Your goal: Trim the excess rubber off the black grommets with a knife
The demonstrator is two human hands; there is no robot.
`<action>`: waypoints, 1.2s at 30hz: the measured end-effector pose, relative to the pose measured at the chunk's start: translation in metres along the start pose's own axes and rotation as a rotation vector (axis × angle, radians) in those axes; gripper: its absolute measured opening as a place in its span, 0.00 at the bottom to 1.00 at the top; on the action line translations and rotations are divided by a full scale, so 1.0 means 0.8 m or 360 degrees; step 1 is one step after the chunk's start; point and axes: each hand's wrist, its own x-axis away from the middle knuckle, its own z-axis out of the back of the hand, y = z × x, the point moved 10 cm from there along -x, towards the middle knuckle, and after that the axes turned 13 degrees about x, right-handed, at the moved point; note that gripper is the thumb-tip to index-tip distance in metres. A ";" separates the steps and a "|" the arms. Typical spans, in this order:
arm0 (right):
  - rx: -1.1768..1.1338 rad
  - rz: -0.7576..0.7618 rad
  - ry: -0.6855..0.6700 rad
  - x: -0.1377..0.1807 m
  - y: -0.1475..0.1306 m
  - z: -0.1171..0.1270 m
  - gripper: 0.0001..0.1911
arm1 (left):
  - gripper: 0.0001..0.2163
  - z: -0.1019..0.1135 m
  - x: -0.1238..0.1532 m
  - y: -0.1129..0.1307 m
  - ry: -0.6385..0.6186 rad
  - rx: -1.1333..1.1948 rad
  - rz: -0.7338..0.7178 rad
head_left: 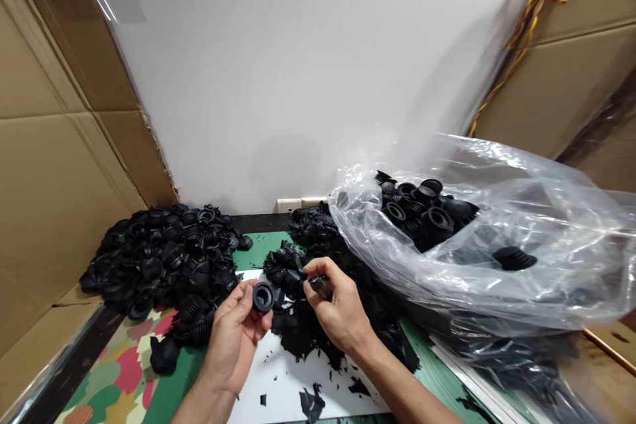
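Note:
My left hand [233, 334] is closed round a small black ribbed rubber part [263, 296], its round opening turned toward me. My right hand [338, 308] is closed too, pinching a thin black strip of rubber [301, 273] beside that part; a small dark tool [320, 287] sits in its fingers, and I cannot make out what kind. Both hands hover over a white sheet [298, 377] strewn with black rubber scraps [311, 338].
A heap of black rubber parts [163, 262] lies to the left, against a cardboard sheet [54, 165]. A clear plastic bag [497, 245] holding more of the parts spreads at the right. A green mat [173, 391] covers the table. A white wall stands behind.

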 end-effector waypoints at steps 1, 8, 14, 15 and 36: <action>-0.0013 -0.0017 0.0029 0.000 0.001 0.002 0.05 | 0.20 -0.001 0.000 -0.001 -0.0011 -0.0003 0.0015; -0.0054 -0.0100 -0.0071 -0.001 0.007 -0.006 0.10 | 0.16 -0.003 0.003 -0.003 -0.0039 0.0014 0.0044; -0.0038 -0.0107 0.0024 0.000 0.005 0.002 0.09 | 0.15 -0.011 0.005 -0.003 -0.0096 -0.0040 0.0052; -0.0039 -0.0111 0.0036 0.000 0.006 0.002 0.09 | 0.16 -0.012 0.005 -0.003 -0.0095 -0.0043 0.0046; -0.0216 -0.0306 -0.0272 0.007 0.017 -0.030 0.12 | 0.13 -0.008 0.004 -0.004 -0.0028 -0.0025 0.0060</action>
